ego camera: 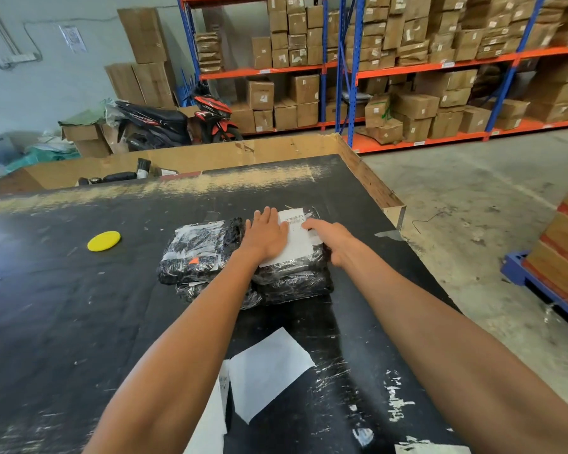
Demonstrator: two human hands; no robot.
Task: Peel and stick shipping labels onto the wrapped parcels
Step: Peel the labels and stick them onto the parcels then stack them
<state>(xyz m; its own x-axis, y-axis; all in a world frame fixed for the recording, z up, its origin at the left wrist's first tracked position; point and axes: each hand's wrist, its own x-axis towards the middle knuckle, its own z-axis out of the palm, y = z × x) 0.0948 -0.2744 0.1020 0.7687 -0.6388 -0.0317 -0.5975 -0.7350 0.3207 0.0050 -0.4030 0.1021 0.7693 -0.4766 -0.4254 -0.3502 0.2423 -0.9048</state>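
A scuffed black worktable [79, 306] with a raw wooden edge fills the foreground, standing on a stained grey concrete floor [473, 198]. Behind it, blue-and-orange steel shelving racks [348, 70] hold stacked brown cardboard boxes [417, 106]. A red-and-black motor scooter [177, 121] is parked beside tall flattened cartons [145, 57] leaning on a pale grey wall [46, 77]. A blue plastic pallet [538, 290] sits at right.

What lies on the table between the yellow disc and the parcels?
Nothing: in the head view the black table is bare between the yellow disc and the parcels, only scuffed.
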